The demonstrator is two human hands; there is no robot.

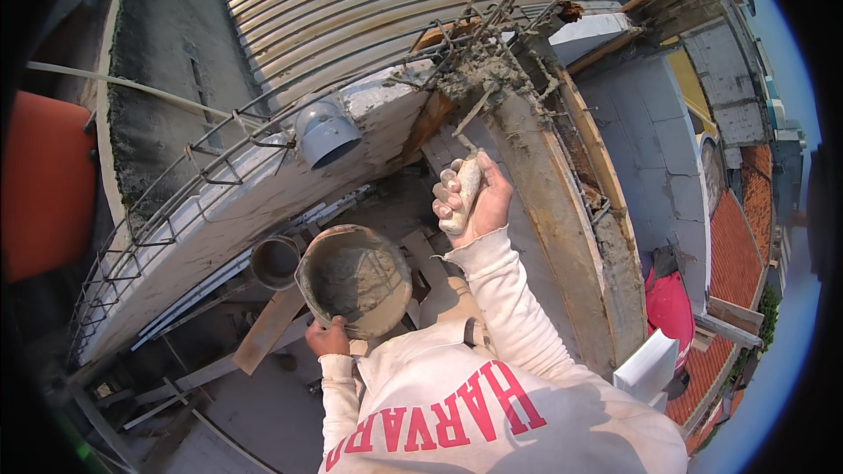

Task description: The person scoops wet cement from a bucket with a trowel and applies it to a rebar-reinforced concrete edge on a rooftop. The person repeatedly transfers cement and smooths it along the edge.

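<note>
My left hand (328, 337) is closed on the near rim of a round bucket (395, 305), low in front of my body. Grey wet mortar (351, 276) lies in the bucket. Raised to the right of it, my right hand (488, 211) wraps its fingers round the pale, crusted handle of a trowel (466, 186). The trowel's thin bent shank points up and away toward the top of a column (558, 228). Rough mortar (492, 70) is heaped there round upright steel bars; the blade cannot be told apart from it.
A grey pipe end (329, 140) juts from the wall at left of centre, beside a rebar cage (211, 167). Corrugated roofing (351, 9) spans the far side. Wooden planks (606, 167) edge the column. A white block (648, 364) and a red bundle (670, 303) are at right.
</note>
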